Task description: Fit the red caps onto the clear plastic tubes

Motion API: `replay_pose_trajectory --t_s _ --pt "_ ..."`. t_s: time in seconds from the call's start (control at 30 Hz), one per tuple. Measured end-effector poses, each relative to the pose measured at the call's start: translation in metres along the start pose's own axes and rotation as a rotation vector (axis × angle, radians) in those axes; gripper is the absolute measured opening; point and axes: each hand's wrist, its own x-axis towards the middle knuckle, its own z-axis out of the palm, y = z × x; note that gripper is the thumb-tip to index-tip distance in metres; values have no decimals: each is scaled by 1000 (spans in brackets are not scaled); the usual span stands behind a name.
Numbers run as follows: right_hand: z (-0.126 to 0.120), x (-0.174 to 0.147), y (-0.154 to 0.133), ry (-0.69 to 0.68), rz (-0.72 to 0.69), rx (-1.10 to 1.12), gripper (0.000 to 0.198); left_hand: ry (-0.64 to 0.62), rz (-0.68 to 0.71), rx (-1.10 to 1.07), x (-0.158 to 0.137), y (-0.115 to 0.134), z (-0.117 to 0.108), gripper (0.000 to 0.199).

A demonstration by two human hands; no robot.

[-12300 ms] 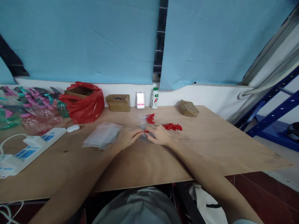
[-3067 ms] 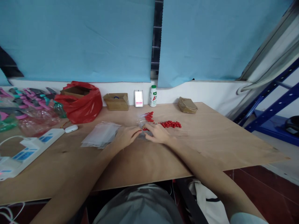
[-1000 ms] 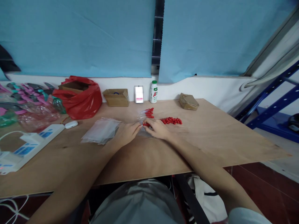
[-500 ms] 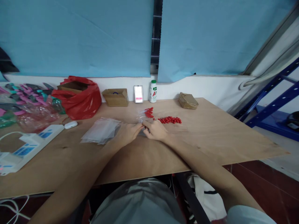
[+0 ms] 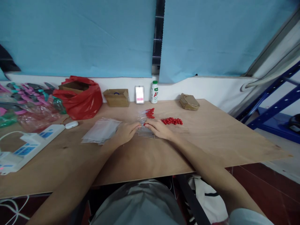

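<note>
Just above the table, my left hand (image 5: 127,132) is closed in a pinch, but what lies between its fingertips is too small to make out. Opposite it, my right hand (image 5: 159,128) pinches a small red cap (image 5: 144,124), its fingertips a short gap from the left ones. Under and between the hands lie several thin, pale rods (image 5: 145,133) side by side. Behind them is a bunch of red-ended rods (image 5: 150,113). A pile of small red caps (image 5: 172,121) sits just beyond my right hand. Clear plastic bags (image 5: 100,130) are stacked left of my left hand.
Along the wall stand a red bag (image 5: 81,104) with a carton inside, an open cardboard box (image 5: 117,99), a phone (image 5: 140,94), a white bottle (image 5: 154,92) and a brown package (image 5: 189,102). A power strip (image 5: 32,150) and a white case (image 5: 71,125) lie at left.
My hands have drawn slightly apart, the right one moving a little to the right. More of the pale rods beneath and a red cap at my right fingertips now show.
</note>
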Motion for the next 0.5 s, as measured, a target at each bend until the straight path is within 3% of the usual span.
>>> replay_pose_trajectory --t_s 0.17,0.23,0.37,0.5 --pt "0 2 -9 -4 159 542 46 61 -1 -175 2 13 -2 44" --pt "2 3 -13 31 173 648 46 90 -25 -227 4 21 -4 45" --pt "0 7 -13 159 159 505 43 118 -63 -211 7 26 -4 45" --pt "-35 3 6 448 208 216 40 141 -153 -40 4 7 -1 41"
